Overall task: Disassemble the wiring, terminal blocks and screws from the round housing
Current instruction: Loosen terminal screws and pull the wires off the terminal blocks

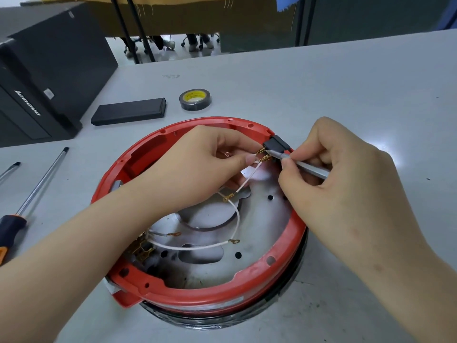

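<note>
The round red housing [188, 297] lies open side up on the grey table, with a metal plate [259, 219] inside. A black terminal block [277, 144] sits on its far right rim. My left hand [195, 167] reaches across the housing and pinches the brass connectors [264, 158] of a white wire [237, 214] at that block. My right hand [329, 174] grips a thin silver tool [311, 167] whose tip touches the block beside the connectors. A second brass terminal cluster [142, 250] shows at the near left rim, partly hidden by my left forearm.
A black-and-orange screwdriver [29, 194] and a second tool [10, 169] lie at the left. A flat black box [128, 111] and a roll of black tape [195, 99] lie behind the housing. A black computer case [37, 78] stands at far left.
</note>
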A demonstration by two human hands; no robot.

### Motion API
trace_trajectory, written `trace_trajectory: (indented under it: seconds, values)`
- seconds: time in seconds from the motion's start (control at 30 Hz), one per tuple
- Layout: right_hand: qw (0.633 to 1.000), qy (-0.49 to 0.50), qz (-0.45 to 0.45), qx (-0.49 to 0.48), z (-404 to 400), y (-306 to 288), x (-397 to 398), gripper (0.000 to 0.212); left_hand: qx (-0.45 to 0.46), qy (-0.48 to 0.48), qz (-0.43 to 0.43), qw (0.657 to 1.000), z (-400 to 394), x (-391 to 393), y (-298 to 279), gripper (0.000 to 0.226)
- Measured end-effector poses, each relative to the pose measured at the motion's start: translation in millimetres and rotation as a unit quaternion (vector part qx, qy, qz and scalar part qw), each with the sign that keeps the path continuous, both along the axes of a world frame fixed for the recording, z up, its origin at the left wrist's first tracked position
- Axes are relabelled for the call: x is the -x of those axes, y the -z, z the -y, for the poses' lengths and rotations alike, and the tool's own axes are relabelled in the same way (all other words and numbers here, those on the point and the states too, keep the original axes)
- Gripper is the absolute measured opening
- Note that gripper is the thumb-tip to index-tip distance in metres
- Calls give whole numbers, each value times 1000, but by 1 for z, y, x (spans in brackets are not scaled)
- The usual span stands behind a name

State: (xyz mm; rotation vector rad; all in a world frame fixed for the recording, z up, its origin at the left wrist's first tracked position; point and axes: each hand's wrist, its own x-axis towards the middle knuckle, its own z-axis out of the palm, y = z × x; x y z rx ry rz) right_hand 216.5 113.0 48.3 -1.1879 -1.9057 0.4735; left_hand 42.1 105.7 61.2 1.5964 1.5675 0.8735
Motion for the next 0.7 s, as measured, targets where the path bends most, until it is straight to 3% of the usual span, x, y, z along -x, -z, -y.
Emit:
trace_trajectory:
  seconds: [0.37, 0.7]
  values:
    - [1000, 10, 2, -20, -3, 2, 2, 19, 2, -12, 3, 1000, -1, -1, 1, 15]
    - [992, -18, -104, 69, -5, -6, 0, 16, -21, -31, 37, 999, 0, -1, 0, 8]
